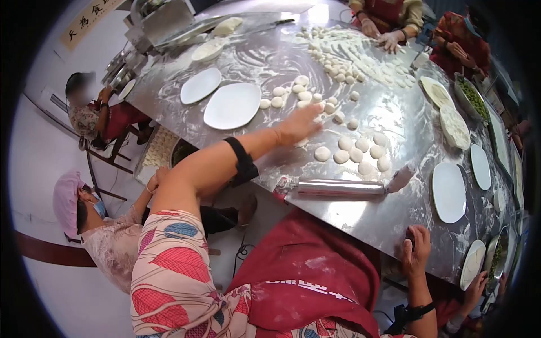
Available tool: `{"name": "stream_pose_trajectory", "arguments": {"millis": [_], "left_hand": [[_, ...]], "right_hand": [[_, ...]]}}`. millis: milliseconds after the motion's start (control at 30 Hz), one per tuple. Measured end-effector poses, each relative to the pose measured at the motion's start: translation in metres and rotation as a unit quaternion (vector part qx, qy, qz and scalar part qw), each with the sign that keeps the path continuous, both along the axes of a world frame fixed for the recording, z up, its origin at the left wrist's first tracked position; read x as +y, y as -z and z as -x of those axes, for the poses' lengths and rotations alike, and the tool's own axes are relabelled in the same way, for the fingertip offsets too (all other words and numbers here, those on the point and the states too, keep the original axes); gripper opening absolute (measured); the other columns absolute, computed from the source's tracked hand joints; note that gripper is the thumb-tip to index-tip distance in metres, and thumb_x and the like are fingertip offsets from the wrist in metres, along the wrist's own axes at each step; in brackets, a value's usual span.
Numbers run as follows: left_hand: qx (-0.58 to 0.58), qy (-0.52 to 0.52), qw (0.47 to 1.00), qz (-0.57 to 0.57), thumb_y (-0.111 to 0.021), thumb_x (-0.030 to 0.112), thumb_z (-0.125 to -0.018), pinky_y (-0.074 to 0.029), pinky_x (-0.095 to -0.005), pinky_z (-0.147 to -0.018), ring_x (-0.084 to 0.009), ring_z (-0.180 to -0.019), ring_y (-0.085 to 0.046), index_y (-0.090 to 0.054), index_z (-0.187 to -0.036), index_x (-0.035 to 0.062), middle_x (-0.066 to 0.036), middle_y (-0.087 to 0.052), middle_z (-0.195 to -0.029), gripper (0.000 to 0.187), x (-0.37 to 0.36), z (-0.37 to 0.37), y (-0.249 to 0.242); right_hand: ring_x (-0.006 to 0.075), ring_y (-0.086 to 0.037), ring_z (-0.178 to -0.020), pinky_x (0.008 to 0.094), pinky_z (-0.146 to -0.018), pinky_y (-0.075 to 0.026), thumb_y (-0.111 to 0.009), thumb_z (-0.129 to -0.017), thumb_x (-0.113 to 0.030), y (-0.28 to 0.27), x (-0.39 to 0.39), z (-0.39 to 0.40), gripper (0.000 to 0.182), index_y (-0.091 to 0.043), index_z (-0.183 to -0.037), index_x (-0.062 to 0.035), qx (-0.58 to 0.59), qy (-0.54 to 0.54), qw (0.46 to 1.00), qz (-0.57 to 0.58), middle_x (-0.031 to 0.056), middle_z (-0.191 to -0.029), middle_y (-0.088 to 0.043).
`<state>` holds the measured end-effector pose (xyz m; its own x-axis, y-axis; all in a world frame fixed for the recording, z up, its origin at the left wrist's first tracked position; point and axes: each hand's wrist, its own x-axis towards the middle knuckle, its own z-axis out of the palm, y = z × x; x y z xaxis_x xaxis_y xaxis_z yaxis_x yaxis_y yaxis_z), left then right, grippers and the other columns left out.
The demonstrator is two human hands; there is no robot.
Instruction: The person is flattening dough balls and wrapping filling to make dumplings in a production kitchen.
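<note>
My left hand (298,125) reaches across the metal table, somewhat blurred, with fingers stretched out over small flattened dough pieces (305,96). Whether it touches them is unclear. Another group of round dough pieces (356,154) lies to its right. A metal rolling pin (341,187) rests near the front edge, below that group. Down at the table's edge on the right is my right hand (416,248), its fingers curled around something dark that I cannot make out.
Two white plates (233,106) (201,85) lie left of the dough. More plates (449,192) and filling trays (472,99) line the right. Flour covers the metal table (270,56). Co-workers' hands (389,38) work at the far side; people sit at left.
</note>
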<state>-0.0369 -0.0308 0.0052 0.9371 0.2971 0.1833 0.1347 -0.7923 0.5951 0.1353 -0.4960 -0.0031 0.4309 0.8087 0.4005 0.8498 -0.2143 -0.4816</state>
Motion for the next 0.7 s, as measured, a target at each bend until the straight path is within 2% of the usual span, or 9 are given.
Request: {"name": "stream_pose_trajectory", "arguments": {"millis": [67, 100, 167, 267, 367, 400, 500, 633, 700], "left_hand": [[-0.108, -0.058, 0.949, 0.290, -0.030, 0.054, -0.100, -0.028, -0.0340, -0.111, -0.0304, -0.134, -0.037, -0.035, -0.140, -0.0046, -0.021, -0.041, -0.142, 0.071, 0.009, 0.015, -0.036], [-0.131, -0.087, 0.961, 0.228, -0.027, 0.057, -0.099, -0.027, -0.0340, -0.111, -0.0294, -0.134, -0.036, -0.036, -0.139, -0.0046, -0.021, -0.040, -0.143, 0.074, 0.024, 0.026, -0.041], [-0.095, -0.148, 0.967, 0.182, -0.031, 0.058, -0.098, -0.026, -0.0349, -0.111, -0.0323, -0.135, -0.035, -0.035, -0.139, -0.0058, -0.024, -0.039, -0.142, 0.076, 0.029, 0.049, -0.054], [0.002, -0.167, 0.985, -0.042, -0.037, 0.059, -0.095, -0.023, -0.0388, -0.113, -0.0367, -0.136, -0.032, -0.032, -0.140, -0.0073, -0.029, -0.036, -0.143, 0.080, 0.030, 0.062, -0.036], [0.047, -0.147, 0.962, -0.223, -0.041, 0.058, -0.093, -0.020, -0.0445, -0.114, -0.0403, -0.137, -0.029, -0.029, -0.141, -0.0068, -0.029, -0.033, -0.144, 0.081, 0.018, 0.059, -0.008], [0.056, -0.138, 0.965, -0.216, -0.041, 0.060, -0.092, -0.015, -0.0493, -0.115, -0.0384, -0.141, -0.022, -0.025, -0.143, -0.0064, -0.026, -0.027, -0.149, 0.085, 0.012, 0.055, -0.002], [0.136, -0.119, 0.946, -0.269, -0.040, 0.063, -0.090, -0.012, -0.0507, -0.115, -0.0362, -0.144, -0.014, -0.022, -0.145, -0.0060, -0.024, -0.023, -0.151, 0.090, -0.005, 0.049, 0.019], [0.165, -0.111, 0.949, -0.246, -0.040, 0.062, -0.091, -0.009, -0.0505, -0.116, -0.0357, -0.144, -0.012, -0.019, -0.146, -0.0049, -0.024, -0.020, -0.153, 0.089, -0.005, 0.049, 0.012], [0.124, -0.115, 0.973, -0.161, -0.041, 0.062, -0.090, -0.016, -0.0485, -0.115, -0.0365, -0.141, -0.022, -0.025, -0.144, -0.0035, -0.024, -0.028, -0.149, 0.086, 0.010, 0.045, 0.020]], "right_hand": [[0.0357, -0.055, -0.097, 0.0417, -0.085, -0.045, -0.051, -0.093, -0.032, -0.001, 0.001, 0.004, 0.040, -0.058, -0.108, 0.0038, 0.026, 0.003, 1.000, -0.001, 0.0209, -0.106, -0.055], [0.0357, -0.055, -0.097, 0.0417, -0.085, -0.045, -0.051, -0.093, -0.033, 0.000, 0.001, 0.004, 0.040, -0.059, -0.107, 0.0039, 0.026, 0.000, 1.000, 0.001, 0.0210, -0.106, -0.055], [0.0357, -0.055, -0.098, 0.0418, -0.085, -0.045, -0.050, -0.094, -0.034, 0.002, 0.000, 0.002, 0.041, -0.059, -0.106, 0.0040, 0.021, -0.004, 1.000, 0.004, 0.0211, -0.107, -0.055], [0.0357, -0.055, -0.098, 0.0417, -0.085, -0.045, -0.049, -0.094, -0.036, 0.004, 0.000, 0.002, 0.043, -0.059, -0.107, 0.0041, 0.007, -0.004, 1.000, 0.003, 0.0211, -0.106, -0.055], [0.0359, -0.056, -0.098, 0.0422, -0.085, -0.046, -0.049, -0.094, -0.035, 0.003, 0.000, 0.001, 0.043, -0.059, -0.107, 0.0041, 0.000, -0.001, 1.000, 0.004, 0.0212, -0.106, -0.056], [0.0359, -0.056, -0.097, 0.0421, -0.085, -0.046, -0.049, -0.094, -0.035, 0.005, -0.001, 0.000, 0.042, -0.059, -0.107, 0.0040, -0.004, -0.003, 1.000, 0.006, 0.0212, -0.106, -0.056], [0.0360, -0.056, -0.097, 0.0418, -0.085, -0.046, -0.049, -0.094, -0.035, 0.006, 0.000, -0.006, 0.042, -0.059, -0.107, 0.0036, -0.015, -0.006, 1.000, 0.009, 0.0211, -0.105, -0.056], [0.0355, -0.057, -0.096, 0.0406, -0.084, -0.047, -0.050, -0.094, -0.035, 0.007, 0.001, -0.003, 0.042, -0.060, -0.107, 0.0032, -0.023, -0.013, 1.000, -0.001, 0.0210, -0.105, -0.056], [0.0353, -0.057, -0.096, 0.0403, -0.084, -0.047, -0.050, -0.094, -0.035, 0.006, -0.001, -0.003, 0.041, -0.060, -0.106, 0.0032, -0.024, -0.017, 1.000, -0.008, 0.0208, -0.104, -0.056]]}}
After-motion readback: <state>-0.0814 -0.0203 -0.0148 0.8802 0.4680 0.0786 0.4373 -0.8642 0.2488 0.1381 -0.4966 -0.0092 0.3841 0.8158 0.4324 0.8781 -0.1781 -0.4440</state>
